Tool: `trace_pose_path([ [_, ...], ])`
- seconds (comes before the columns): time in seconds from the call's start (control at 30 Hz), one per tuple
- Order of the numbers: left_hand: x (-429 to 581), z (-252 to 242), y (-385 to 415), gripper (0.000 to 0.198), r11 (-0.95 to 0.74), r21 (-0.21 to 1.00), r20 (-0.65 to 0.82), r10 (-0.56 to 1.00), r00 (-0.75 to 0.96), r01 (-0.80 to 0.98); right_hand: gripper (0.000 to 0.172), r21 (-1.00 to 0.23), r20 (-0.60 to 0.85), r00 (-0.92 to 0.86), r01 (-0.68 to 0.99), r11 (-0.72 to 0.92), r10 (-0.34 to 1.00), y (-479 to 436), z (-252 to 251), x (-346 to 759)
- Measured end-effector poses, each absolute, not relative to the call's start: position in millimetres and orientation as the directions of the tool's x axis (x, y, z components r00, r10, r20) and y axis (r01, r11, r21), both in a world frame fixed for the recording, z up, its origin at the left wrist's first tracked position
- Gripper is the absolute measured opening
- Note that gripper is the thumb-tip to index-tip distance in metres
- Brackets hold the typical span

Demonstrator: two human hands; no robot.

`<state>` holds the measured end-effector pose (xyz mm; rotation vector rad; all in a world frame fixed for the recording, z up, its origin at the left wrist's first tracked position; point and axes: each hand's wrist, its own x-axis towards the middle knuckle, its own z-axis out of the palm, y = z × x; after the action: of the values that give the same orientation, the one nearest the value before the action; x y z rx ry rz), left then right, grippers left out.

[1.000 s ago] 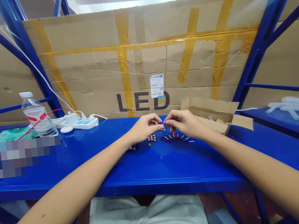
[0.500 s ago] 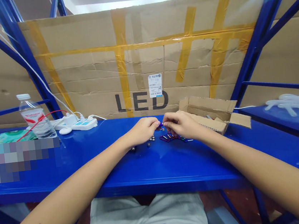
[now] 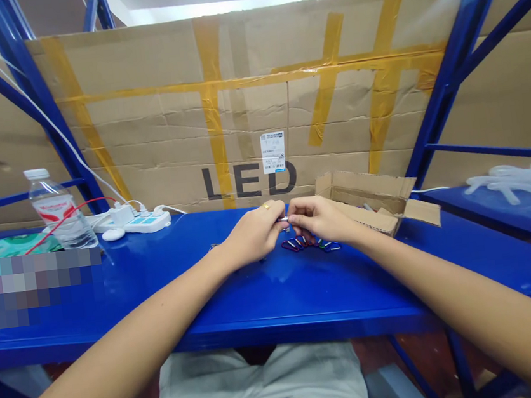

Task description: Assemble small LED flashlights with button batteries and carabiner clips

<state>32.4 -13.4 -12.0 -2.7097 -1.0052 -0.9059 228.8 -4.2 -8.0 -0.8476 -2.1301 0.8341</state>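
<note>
My left hand (image 3: 254, 231) and my right hand (image 3: 318, 218) meet over the blue table (image 3: 276, 293), fingertips pinched together on one small metallic part (image 3: 284, 220) held between them. A gold ring shows on a finger of the left hand. Just below the right hand lies a row of several small coloured clips (image 3: 309, 243) in red, purple, green and blue. The little dark pieces by the left hand are mostly hidden under it.
An open cardboard box (image 3: 371, 203) stands right of my hands. At the left are a water bottle (image 3: 56, 210), a white power strip (image 3: 141, 221) with plugs and cables, and a green tissue pack (image 3: 9, 246). A taped cardboard wall marked LED closes the back.
Both hands have stayed pinched together and shifted slightly left and closer to the table. The left hand now covers the small dark pieces that showed earlier.
</note>
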Motion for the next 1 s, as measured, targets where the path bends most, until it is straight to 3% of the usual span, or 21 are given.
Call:
trace_pose_path([
  [0.13, 34, -13, -11, 0.027, -0.762, 0.172, 0.596, 0.585, 0.550, 0.624, 0.018, -0.500, 0.532, -0.519, 0.445, 0.743, 0.669, -7, -6, 228],
  [0.23, 36, -11, -10, 0.033, -0.728, 0.267, 0.527, 0.659, 0.537, 0.631, 0.016, -0.329, 0.584, -0.554, 0.507, 0.797, 0.593, -6, -4, 230],
  [0.37, 37, -5, -14, 0.029, -0.667, 0.482, 0.414, 0.745, 0.523, 0.568, 0.017, -0.239, 0.589, -0.588, 0.529, 0.814, 0.555, -5, -4, 232],
  [0.47, 37, -3, -17, 0.022, -0.633, 0.587, 0.396, 0.768, 0.503, 0.505, 0.016, -0.278, 0.576, -0.582, 0.520, 0.808, 0.574, -5, -3, 234],
  [0.53, 37, -4, -18, 0.019, -0.638, 0.593, 0.412, 0.765, 0.495, 0.492, 0.015, -0.348, 0.544, -0.580, 0.503, 0.791, 0.607, -6, -3, 235],
  [0.73, 38, -12, -16, 0.012, -0.766, 0.333, 0.568, 0.629, 0.532, 0.550, 0.018, -0.681, 0.339, -0.563, 0.406, 0.610, 0.754, -9, -1, 232],
  [0.87, 36, -14, -14, 0.011, -0.793, 0.204, 0.597, 0.566, 0.569, 0.574, 0.018, -0.747, 0.300, -0.542, 0.378, 0.547, 0.785, -10, -1, 230],
  [1.0, 35, -14, -13, 0.011, -0.798, 0.167, 0.593, 0.550, 0.588, 0.579, 0.019, -0.774, 0.291, -0.540, 0.352, 0.526, 0.790, -8, -2, 230],
])
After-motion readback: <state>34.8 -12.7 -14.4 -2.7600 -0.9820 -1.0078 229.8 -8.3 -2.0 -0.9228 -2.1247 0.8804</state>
